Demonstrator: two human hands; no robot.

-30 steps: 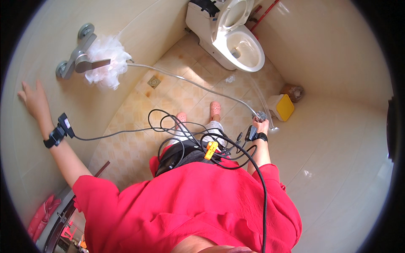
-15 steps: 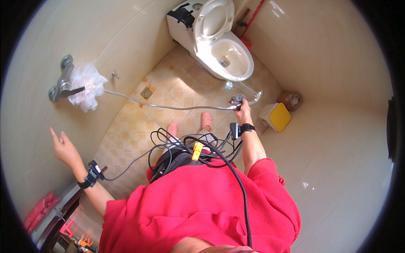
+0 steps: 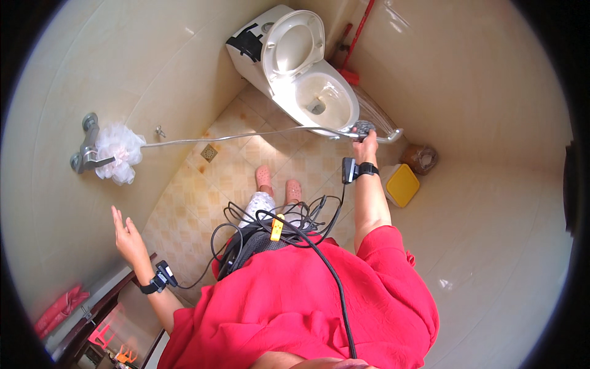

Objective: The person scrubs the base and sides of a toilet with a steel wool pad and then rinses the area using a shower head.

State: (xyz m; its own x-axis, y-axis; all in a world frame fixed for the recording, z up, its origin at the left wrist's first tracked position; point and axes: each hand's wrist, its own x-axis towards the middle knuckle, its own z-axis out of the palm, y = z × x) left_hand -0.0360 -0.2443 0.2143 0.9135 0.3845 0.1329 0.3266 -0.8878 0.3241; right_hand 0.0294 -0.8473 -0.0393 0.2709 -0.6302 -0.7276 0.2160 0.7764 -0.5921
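My right hand (image 3: 367,147) grips a shower head (image 3: 389,136); thin jets of water run from it toward the wall beside the toilet. A grey wiry ball (image 3: 365,128), which looks like a steel wool scourer, is in the same hand. From the grip a silver shower hose (image 3: 246,134) stretches left toward the mixer tap (image 3: 90,147) on the wall. My left hand (image 3: 129,241) holds nothing, its fingers straight and apart, below a white bath puff (image 3: 120,152) at the tap. In front of me stands a white toilet (image 3: 322,101) with lid and seat raised.
A yellow-lidded container (image 3: 402,185) and a brown round object (image 3: 420,158) stand by the right wall. A red-handled tool (image 3: 357,37) leans behind the toilet. Looped black cables (image 3: 270,224) hang at my waist. A floor drain (image 3: 209,152) lies near the left wall.
My right hand has moved forward and slightly right with the shower head, and the hose has risen. The water now lands farther along, beside the toilet. My left hand has swung right, its fingers straightening.
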